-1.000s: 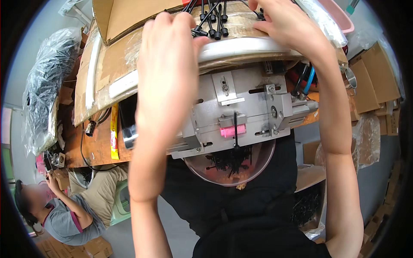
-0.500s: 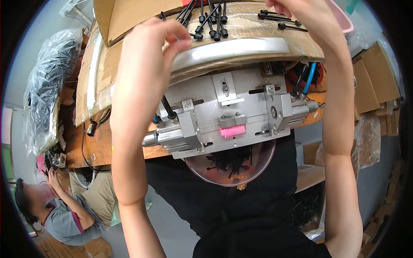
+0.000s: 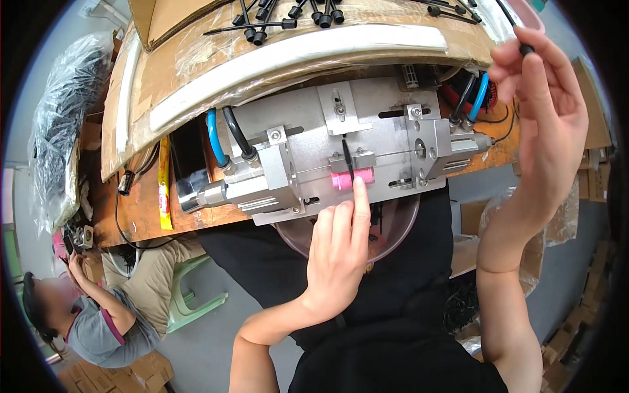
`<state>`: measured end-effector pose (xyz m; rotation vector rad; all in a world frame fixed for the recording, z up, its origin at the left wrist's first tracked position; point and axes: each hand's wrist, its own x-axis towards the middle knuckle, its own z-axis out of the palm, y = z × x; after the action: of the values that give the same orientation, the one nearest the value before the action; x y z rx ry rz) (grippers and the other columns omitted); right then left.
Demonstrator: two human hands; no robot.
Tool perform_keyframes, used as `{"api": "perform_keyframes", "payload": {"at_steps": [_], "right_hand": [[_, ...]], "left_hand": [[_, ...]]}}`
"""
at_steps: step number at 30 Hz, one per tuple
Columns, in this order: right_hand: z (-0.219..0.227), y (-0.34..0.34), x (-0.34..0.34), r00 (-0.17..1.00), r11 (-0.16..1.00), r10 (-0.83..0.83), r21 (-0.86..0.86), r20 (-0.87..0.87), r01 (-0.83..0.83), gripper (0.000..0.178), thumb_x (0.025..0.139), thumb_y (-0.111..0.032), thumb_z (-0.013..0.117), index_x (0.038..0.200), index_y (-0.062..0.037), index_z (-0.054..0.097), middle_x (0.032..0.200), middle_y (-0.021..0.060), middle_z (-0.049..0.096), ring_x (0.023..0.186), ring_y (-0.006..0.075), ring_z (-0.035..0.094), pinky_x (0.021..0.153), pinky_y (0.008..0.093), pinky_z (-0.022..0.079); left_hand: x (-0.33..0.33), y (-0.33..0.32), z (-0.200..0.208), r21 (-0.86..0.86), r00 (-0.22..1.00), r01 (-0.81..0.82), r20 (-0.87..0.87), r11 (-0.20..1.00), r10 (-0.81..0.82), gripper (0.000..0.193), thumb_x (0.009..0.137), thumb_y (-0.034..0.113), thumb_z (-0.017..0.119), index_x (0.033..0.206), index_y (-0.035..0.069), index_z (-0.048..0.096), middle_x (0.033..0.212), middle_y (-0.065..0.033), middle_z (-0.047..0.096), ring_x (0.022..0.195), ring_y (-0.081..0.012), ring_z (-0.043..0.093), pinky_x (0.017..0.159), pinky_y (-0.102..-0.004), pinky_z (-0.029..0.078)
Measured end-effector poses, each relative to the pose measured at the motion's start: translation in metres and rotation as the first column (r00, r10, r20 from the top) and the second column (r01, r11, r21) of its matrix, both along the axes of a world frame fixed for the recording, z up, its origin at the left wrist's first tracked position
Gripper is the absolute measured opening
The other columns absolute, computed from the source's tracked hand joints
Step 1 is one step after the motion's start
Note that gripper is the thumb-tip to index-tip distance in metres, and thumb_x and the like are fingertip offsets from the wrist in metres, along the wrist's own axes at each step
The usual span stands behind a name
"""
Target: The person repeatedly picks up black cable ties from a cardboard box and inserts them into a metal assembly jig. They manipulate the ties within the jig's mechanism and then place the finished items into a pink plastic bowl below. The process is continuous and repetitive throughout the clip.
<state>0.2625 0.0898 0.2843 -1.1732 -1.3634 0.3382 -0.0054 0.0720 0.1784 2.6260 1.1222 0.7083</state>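
My left hand [image 3: 341, 255] reaches over the front of a metal fixture, index finger stretched out. Its fingertip touches the lower end of a thin black rod [image 3: 348, 154], which lies across a small metal block [image 3: 362, 158] and a pink cylindrical piece [image 3: 364, 175]. The thumb is hidden. At the upper right, my right hand [image 3: 550, 111] pinches a black capped rod [image 3: 525, 48] by its thicker end, the thin shaft pointing up. Several similar black capped rods [image 3: 325, 19] lie on the cardboard beyond the fixture.
The metal fixture plate [image 3: 386, 148] carries a cylinder unit at each side, with blue and black hoses. A plastic bowl [image 3: 411, 226] of black parts sits below its front edge. A yellow packet [image 3: 164, 190] lies at left. Another person [image 3: 108, 321] sits at far left.
My left hand has come down from the cardboard to the fixture, where a black rod now lies. My right hand has moved down and right, holding a capped rod.
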Motion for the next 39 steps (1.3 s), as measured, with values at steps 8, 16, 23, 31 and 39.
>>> {"api": "perform_keyframes", "payload": {"at_steps": [8, 16, 23, 31, 39], "right_hand": [[-0.013, -0.024, -0.053, 0.998, 0.996, -0.061, 0.068, 0.026, 0.059, 0.015, 0.093, 0.0, 0.058, 0.108, 0.0031, 0.057, 0.099, 0.0173, 0.066, 0.078, 0.0151, 0.06, 0.069, 0.024, 0.049], [-0.1, -0.064, -0.114, 0.918, 0.99, 0.077, -0.141, 0.39, -0.024, 0.063, 0.07, 0.014, 0.072, 0.13, 0.011, 0.05, 0.095, 0.0153, 0.065, 0.068, 0.0244, 0.059, 0.062, 0.0344, 0.05], [-0.113, -0.048, -0.129, 0.882, 0.968, 0.185, -0.235, 0.433, -0.088, 0.067, 0.075, 0.008, 0.07, 0.137, 0.0081, 0.045, 0.071, 0.0114, 0.052, 0.064, 0.0236, 0.054, 0.06, 0.0368, 0.048], [-0.047, 0.001, -0.102, 0.681, 0.998, 0.032, 0.014, 0.732, -0.062, 0.045, 0.076, -0.011, 0.069, 0.119, -0.0038, 0.062, 0.08, 0.0044, 0.061, 0.072, 0.0185, 0.061, 0.054, 0.0308, 0.051], [0.061, 0.154, -0.08, 0.281, 0.974, 0.224, -0.226, 0.933, -0.027, 0.021, 0.083, -0.009, 0.067, 0.096, 0.0078, 0.068, 0.082, 0.0217, 0.069, 0.079, 0.0291, 0.068, 0.07, 0.0342, 0.055]], "left_hand": [[0.002, 0.01, 0.007, 0.041, 0.992, 0.064, -0.113, 0.997, -0.059, 0.071, 0.071, -0.003, 0.061, 0.14, -0.007, 0.041, 0.097, -0.0093, 0.051, 0.085, -0.0228, 0.051, 0.081, -0.0321, 0.047], [0.02, 0.116, 0.085, 0.335, 0.975, -0.154, 0.201, 0.93, 0.09, 0.045, 0.083, 0.009, 0.069, 0.127, 0.003, 0.06, 0.09, -0.0124, 0.056, 0.088, -0.0288, 0.053, 0.081, -0.0384, 0.043], [0.008, 0.176, 0.108, 0.18, 0.994, -0.002, 0.105, 0.984, -0.018, 0.022, 0.084, 0.022, 0.071, 0.097, 0.004, 0.07, 0.087, -0.0092, 0.061, 0.081, -0.0209, 0.056, 0.075, -0.0323, 0.045], [-0.019, 0.078, 0.074, 0.353, 0.952, -0.151, 0.302, 0.923, 0.04, 0.039, 0.069, -0.007, 0.072, 0.107, 0.004, 0.068, 0.093, -0.0076, 0.064, 0.084, -0.0237, 0.056, 0.077, -0.0339, 0.043], [0.0, -0.009, 0.006, -0.011, 1.0, 0.013, -0.016, 1.0, -0.013, 0.07, 0.072, -0.005, 0.067, 0.139, -0.006, 0.045, 0.098, -0.0103, 0.052, 0.088, -0.0258, 0.05, 0.08, -0.0362, 0.045]]}}
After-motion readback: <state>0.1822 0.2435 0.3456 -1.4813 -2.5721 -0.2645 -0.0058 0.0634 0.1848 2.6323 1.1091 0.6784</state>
